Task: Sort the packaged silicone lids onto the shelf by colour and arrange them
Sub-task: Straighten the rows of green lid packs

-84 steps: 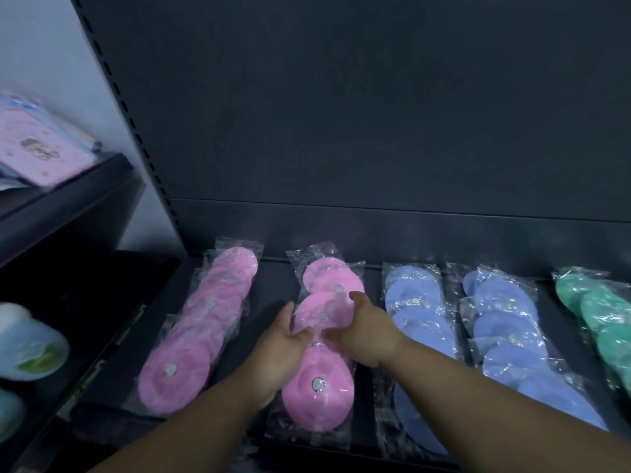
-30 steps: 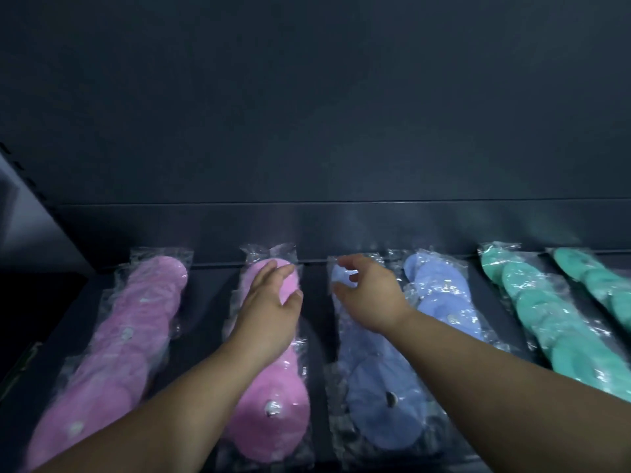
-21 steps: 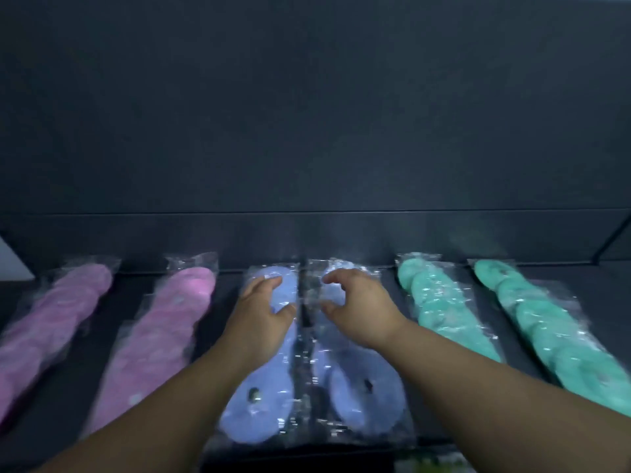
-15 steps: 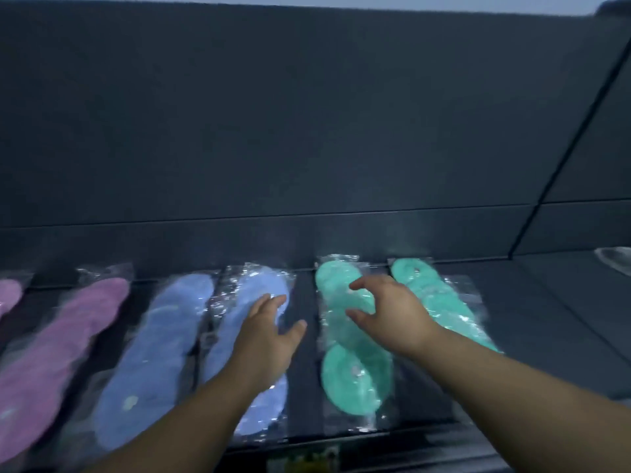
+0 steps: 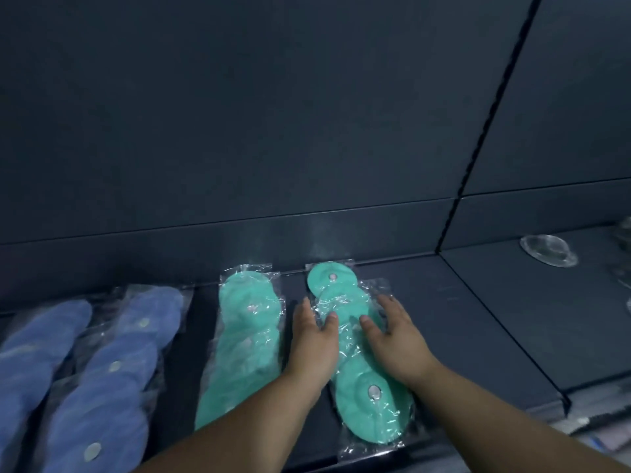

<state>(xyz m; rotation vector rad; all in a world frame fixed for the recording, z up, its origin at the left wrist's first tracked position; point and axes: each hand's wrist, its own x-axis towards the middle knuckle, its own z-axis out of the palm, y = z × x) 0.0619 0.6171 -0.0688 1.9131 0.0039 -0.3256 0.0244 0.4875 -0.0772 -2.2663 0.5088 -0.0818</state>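
Head: green lid pack point(image 5: 353, 356) between fingers point(image 5: 389, 310).

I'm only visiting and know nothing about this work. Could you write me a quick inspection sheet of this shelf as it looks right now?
Surface: dark flat shelf.
Job's things: left green pack and right green pack lie side by side, apart; inner blue pack and outer blue pack lie to their left.
Clutter: nothing seen on this shelf.
Hands: left hand and right hand flank the right green pack, fingers straight along its sides, thumbs on top.
Cables: nothing seen.
Surroundings: dark back panel; clear domed item on the neighbouring shelf to the right.
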